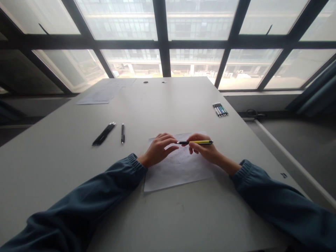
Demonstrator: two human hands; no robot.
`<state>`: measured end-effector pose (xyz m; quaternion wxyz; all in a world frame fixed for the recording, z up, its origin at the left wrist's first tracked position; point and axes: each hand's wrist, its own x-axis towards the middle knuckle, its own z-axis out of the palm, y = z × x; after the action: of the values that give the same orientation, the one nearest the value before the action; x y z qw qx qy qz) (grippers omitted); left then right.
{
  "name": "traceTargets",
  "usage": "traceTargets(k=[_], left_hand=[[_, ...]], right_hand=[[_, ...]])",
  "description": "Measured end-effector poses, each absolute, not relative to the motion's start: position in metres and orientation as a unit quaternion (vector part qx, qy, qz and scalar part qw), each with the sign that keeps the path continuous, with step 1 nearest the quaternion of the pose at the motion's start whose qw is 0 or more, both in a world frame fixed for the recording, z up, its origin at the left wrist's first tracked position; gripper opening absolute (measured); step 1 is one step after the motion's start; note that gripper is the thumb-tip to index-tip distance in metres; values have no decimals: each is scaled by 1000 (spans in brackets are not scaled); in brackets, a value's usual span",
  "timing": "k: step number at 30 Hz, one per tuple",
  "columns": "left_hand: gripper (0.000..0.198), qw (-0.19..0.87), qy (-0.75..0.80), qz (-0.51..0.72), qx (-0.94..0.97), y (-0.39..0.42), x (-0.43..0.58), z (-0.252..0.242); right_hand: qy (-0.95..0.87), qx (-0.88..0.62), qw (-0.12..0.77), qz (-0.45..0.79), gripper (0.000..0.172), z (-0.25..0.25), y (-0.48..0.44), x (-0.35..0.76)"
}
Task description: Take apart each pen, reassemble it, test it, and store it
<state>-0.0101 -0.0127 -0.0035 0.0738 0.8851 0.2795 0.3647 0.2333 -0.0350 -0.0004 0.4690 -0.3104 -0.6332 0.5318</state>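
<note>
The yellow pen (203,142) lies level in the air between both hands, just above a sheet of paper (178,171), with its dark end pointing toward the person's left. The right hand (206,151) pinches the yellow barrel between thumb and fingertips, which are curled closed around it. The left hand (157,150) meets the pen's dark end, with thumb and forefinger drawn together on it and the other fingers loosely bent. Both wrists come out of dark blue sleeves (126,171).

Directly under the grip, the white sheet lies flat on a grey table (65,168), and faint pencil-like marks show on it below the hands. Its near edge reaches toward the person.

Well to the left of the grip, a single black pen (122,133) lies on the table. Further left, two black pens (103,134) lie side by side, touching. Beyond the grip and to its right, a small row of pens (219,109) sits near the table's right edge. Far beyond the grip to the left, more sheets of paper (105,91) lie at the table's far corner. Two small dark round spots (145,82) sit near the far edge, in front of a wall of large windows (199,21).
</note>
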Motion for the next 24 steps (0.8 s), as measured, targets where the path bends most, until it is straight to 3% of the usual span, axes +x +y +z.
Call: traceTargets(k=[3, 11, 17, 24], left_hand=[[7, 63, 278, 398, 872, -12, -10, -5], [7, 67, 318, 480, 815, -9, -10, -6], [7, 69, 342, 477, 807, -10, -9, -4], [8, 100, 343, 467, 809, -10, -10, -5]], right_hand=[[-614, -300, 460, 567, 30, -3, -34, 234], [-366, -275, 539, 707, 45, -2, -22, 246], [-334, -274, 541, 721, 29, -6, -21, 248], [-355, -276, 541, 711, 26, -10, -20, 249]])
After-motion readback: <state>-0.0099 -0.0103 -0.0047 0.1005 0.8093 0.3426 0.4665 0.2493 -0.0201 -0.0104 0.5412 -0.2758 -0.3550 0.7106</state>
